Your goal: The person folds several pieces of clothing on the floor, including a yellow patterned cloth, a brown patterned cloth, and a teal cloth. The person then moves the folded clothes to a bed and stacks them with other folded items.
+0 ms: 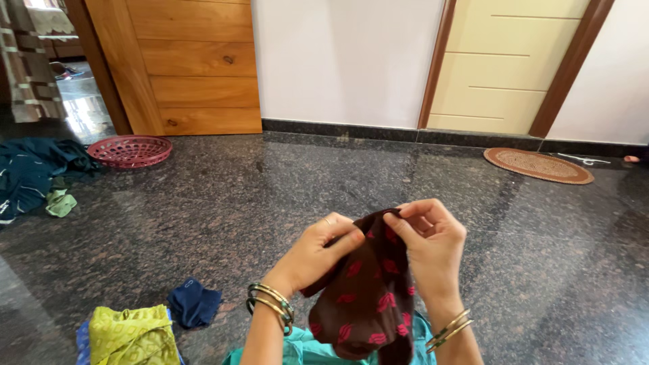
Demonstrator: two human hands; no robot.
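Observation:
A dark brown cloth with red leaf-like prints [368, 297] hangs in front of me over a dark granite floor [270, 203]. My left hand [321, 247] pinches its upper edge from the left. My right hand [433, 240] pinches the same edge from the right, fingers curled close to the left hand's. Both wrists wear bangles. The cloth's lower part drapes down over a teal garment [311, 351] at the bottom edge of the view.
A folded yellow-green cloth [132, 334] and a small navy cloth [195, 304] lie at the lower left. A red plastic basket [130, 150] and a pile of dark teal clothes [30, 172] sit at far left. An oval doormat [539, 165] lies before a cream door.

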